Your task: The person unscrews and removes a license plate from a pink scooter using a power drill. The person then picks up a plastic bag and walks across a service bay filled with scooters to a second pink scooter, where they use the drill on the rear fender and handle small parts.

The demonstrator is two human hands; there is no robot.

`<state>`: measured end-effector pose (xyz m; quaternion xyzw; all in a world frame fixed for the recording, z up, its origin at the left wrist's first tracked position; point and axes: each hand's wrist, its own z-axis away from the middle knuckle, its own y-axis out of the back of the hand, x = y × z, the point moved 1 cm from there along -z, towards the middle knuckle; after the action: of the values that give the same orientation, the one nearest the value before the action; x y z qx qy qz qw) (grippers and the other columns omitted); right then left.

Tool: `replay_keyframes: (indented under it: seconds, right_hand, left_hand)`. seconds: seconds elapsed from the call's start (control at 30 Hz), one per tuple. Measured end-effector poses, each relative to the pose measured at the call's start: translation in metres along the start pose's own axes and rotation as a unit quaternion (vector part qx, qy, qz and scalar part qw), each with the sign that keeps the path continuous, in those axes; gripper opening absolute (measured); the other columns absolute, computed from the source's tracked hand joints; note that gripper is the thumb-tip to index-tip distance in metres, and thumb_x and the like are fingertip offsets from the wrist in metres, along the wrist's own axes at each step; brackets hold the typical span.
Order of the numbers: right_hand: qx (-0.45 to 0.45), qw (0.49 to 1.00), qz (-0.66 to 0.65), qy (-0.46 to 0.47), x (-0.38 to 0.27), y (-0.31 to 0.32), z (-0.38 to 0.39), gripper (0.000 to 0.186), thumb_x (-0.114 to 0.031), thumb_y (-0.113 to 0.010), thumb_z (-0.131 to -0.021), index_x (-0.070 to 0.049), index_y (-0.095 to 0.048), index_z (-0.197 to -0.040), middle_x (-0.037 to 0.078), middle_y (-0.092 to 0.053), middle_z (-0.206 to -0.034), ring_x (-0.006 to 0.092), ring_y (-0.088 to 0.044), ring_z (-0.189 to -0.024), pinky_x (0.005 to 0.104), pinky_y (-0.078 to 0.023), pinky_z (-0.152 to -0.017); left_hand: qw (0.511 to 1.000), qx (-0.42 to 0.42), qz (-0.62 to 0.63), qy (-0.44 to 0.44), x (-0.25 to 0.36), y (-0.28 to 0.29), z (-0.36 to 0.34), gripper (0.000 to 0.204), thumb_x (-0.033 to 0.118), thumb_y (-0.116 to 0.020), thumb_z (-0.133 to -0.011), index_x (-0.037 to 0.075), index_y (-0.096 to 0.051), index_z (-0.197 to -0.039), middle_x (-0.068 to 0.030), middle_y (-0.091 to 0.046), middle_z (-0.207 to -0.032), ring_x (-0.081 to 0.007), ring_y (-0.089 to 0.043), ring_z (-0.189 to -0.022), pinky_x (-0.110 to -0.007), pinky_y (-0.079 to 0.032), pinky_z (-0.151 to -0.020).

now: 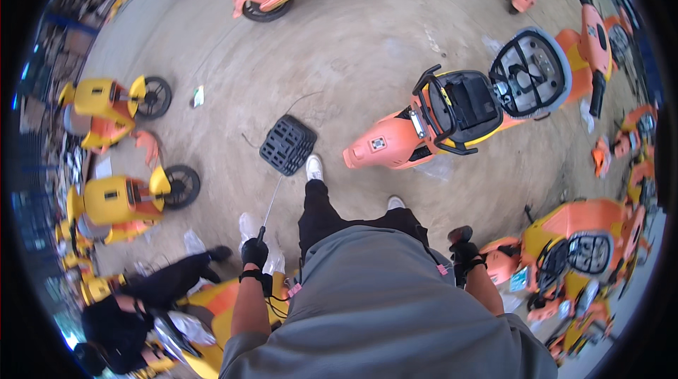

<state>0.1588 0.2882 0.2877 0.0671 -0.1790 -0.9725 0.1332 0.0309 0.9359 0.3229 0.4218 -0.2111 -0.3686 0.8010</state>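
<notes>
Black gloves (253,255) cover both hands. The left hand (255,252) has its fingers closed round the dark handle of a long, thin-shafted tool (271,206), which slants forward over the concrete floor (353,61) toward a black slotted crate (286,144) just ahead of the left shoe (314,168). The right hand (463,256) hangs at the right side beside a dark rounded object (460,234); whether its fingers grip it, I cannot tell. Ahead on the right, an orange-and-yellow scooter (381,142) stands with its seat (554,72) raised.
</notes>
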Motion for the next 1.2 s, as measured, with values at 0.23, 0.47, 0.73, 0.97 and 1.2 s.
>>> replay_keyframes:
  seconds: [0.23, 0.47, 0.73, 0.97, 1.2]
  right_hand:
    - [-0.053, 0.981, -0.184, -0.032, -0.011, -0.135, 0.11, 0.009, -0.012, -0.062, -0.075, -0.005, -0.061, -0.08, 0.006, -0.056, -0.059, 0.0195, -0.055, -0.05, 0.0325, -0.041, -0.043]
    - [0.008, 0.991, 0.133, 0.024, 0.018, -0.22, 0.153, 0.034, -0.03, -0.066, -0.071, -0.002, -0.067, -0.09, 0.017, -0.067, -0.086, 0.028, -0.065, -0.086, 0.0395, -0.049, -0.071]
    - [-0.057, 0.996, 0.066, -0.008, -0.001, -0.235, 0.143, 0.037, -0.034, -0.066, -0.072, -0.004, -0.067, -0.094, 0.015, -0.067, -0.086, 0.0248, -0.065, -0.077, 0.0362, -0.048, -0.068]
    - [-0.016, 0.961, -0.277, 0.0, -0.023, -0.225, 0.105, 0.015, -0.014, -0.067, -0.071, -0.004, -0.065, -0.081, 0.007, -0.06, -0.065, 0.018, -0.056, -0.055, 0.0319, -0.042, -0.048]
    - [-0.038, 0.967, -0.247, -0.048, -0.021, -0.222, 0.086, 0.011, -0.007, -0.066, -0.07, -0.005, -0.064, -0.081, 0.008, -0.06, -0.065, 0.0196, -0.055, -0.052, 0.0323, -0.039, -0.044]
  left_hand:
    - [0.999, -0.019, -0.023, -0.045, -0.005, 0.1, -0.14, 0.022, 0.024, -0.054, -0.077, 0.005, -0.066, -0.077, -0.0214, -0.064, -0.078, -0.0384, -0.063, -0.077, -0.047, -0.05, -0.07]
    - [0.961, 0.015, -0.086, -0.263, -0.022, 0.122, -0.261, 0.055, 0.016, -0.048, -0.08, 0.029, -0.042, -0.134, -0.0175, -0.061, -0.07, -0.0357, -0.059, -0.063, -0.047, -0.048, -0.06]
    - [0.971, -0.001, -0.066, -0.228, 0.035, 0.185, -0.233, 0.021, 0.023, -0.055, -0.079, 0.004, -0.064, -0.076, -0.0206, -0.064, -0.077, -0.0386, -0.062, -0.075, -0.048, -0.049, -0.068]
    - [0.977, 0.024, -0.096, -0.19, 0.019, 0.214, -0.212, 0.022, 0.023, -0.054, -0.076, 0.004, -0.063, -0.07, -0.0211, -0.063, -0.073, -0.0384, -0.062, -0.072, -0.047, -0.05, -0.066]
    - [0.966, 0.032, -0.156, -0.201, 0.014, 0.221, -0.227, 0.021, 0.022, -0.054, -0.076, 0.004, -0.063, -0.07, -0.0198, -0.063, -0.071, -0.0373, -0.062, -0.07, -0.048, -0.049, -0.064]
